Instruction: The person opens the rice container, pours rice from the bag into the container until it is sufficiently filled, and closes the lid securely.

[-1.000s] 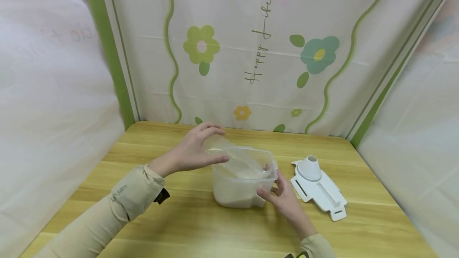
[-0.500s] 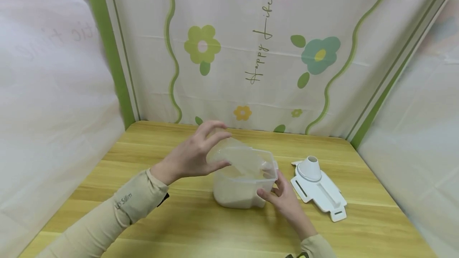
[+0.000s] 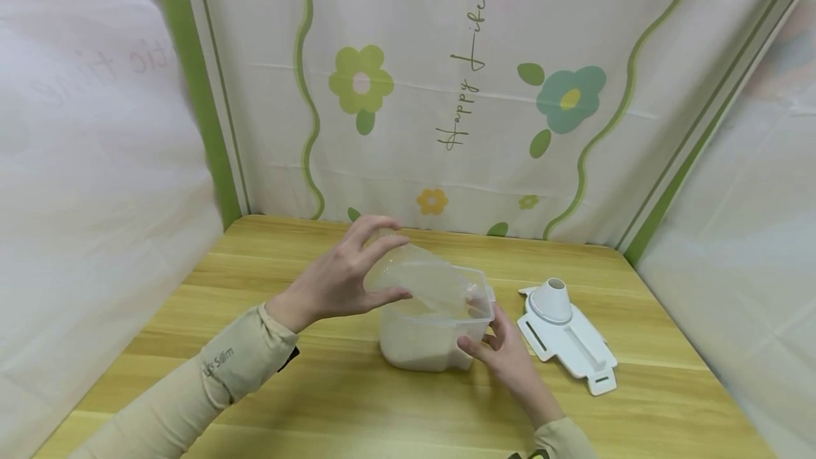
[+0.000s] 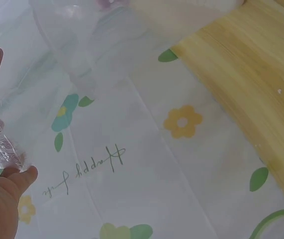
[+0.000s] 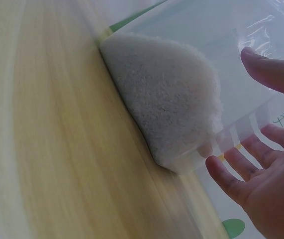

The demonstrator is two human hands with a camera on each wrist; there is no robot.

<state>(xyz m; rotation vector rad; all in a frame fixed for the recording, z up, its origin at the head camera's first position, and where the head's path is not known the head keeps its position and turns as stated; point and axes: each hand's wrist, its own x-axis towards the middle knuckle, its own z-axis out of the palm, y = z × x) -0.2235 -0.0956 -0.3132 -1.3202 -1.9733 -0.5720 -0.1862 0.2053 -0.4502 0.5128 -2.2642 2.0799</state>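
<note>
In the head view, my left hand point(image 3: 341, 275) grips a clear plastic bag point(image 3: 414, 278) that slants down into an open-topped translucent container point(image 3: 414, 342). Crinkled film of the bag shows between thumb and fingers in the left wrist view. My right hand point(image 3: 503, 353) holds the container by its right end, thumb at the near side and other fingers around the far side. White rice point(image 5: 161, 89) is heaped against the container's wall in the right wrist view. The bag's lower end is partly hidden inside the container.
To the right of the container lies a white plastic lid-like part point(image 3: 576, 346) with a cone-shaped spout point(image 3: 551, 301). Wooden table point(image 3: 274, 388) surface runs around the container. Printed fabric point(image 3: 472, 183) walls stand behind and at both sides.
My left hand has risen slightly and shifted right, with its fingers more arched. The bag looks flatter and clearer than a second ago. My right hand and the container have stayed put.
</note>
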